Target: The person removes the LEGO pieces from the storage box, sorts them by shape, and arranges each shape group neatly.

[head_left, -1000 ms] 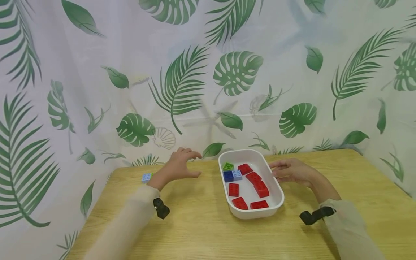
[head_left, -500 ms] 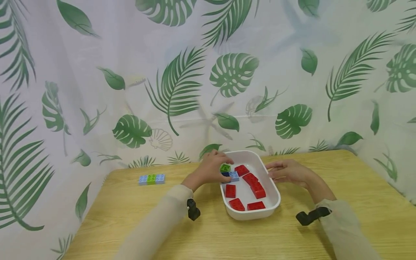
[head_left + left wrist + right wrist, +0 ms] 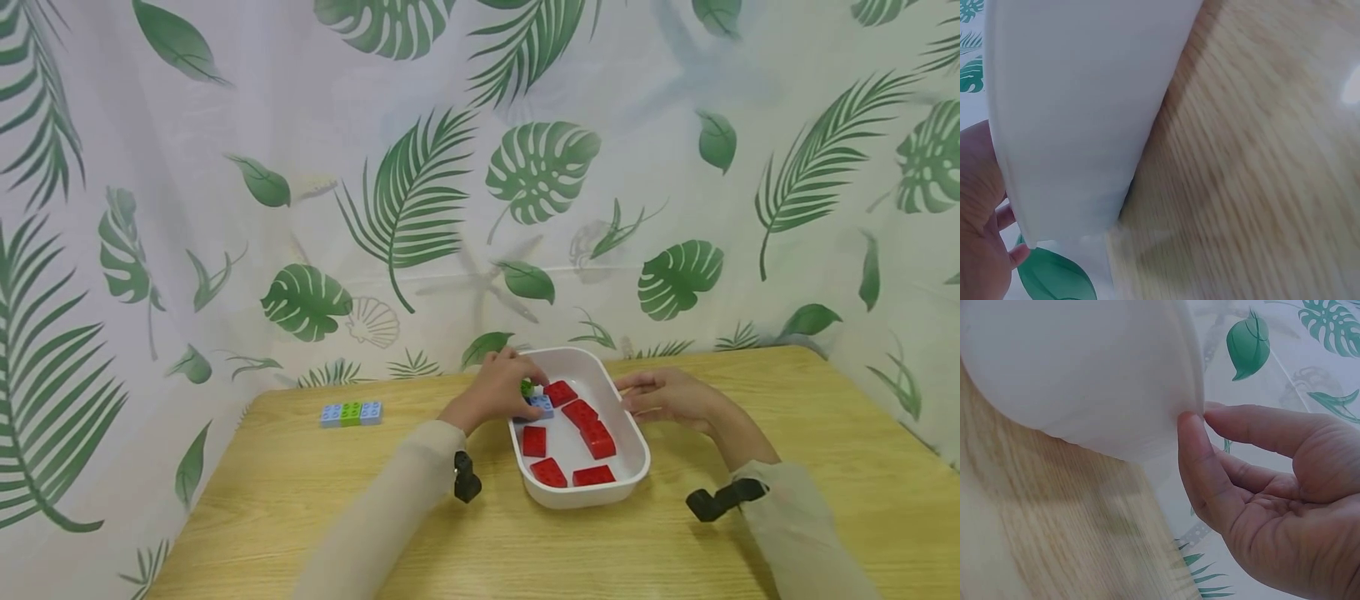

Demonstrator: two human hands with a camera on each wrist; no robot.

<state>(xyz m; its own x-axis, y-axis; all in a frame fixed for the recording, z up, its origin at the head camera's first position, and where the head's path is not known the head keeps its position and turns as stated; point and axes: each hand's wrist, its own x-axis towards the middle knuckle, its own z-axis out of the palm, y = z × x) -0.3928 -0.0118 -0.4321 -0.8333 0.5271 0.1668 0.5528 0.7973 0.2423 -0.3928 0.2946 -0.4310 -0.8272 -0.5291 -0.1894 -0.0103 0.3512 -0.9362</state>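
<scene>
Reaching over the left rim of the white tray, right of centre in the head view, the left hand has its thumb and fingers about the green brick. The fingertips are lost among the bricks, so I cannot tell whether they are clamped on it or merely around it. The green brick is mostly covered by the fingers; the light blue brick shows just beside the thumb, its left part hidden. In the left wrist view that hand is cut off at the left edge, and the tray's wall blocks the tray's inside.

The right hand pinches the tray's right rim between thumb and finger; in the right wrist view some fingertips are hidden by the rim.

Six red bricks lie in the tray, spread from its upper middle to its lower end, two of them touching end to end. Further out, at the left of the frame, a row of bricks, light blue, green and light blue, lies on the wooden table. Both sleeves run out of the bottom edge. A leaf-print cloth fills the upper frame, cut off at the top.
</scene>
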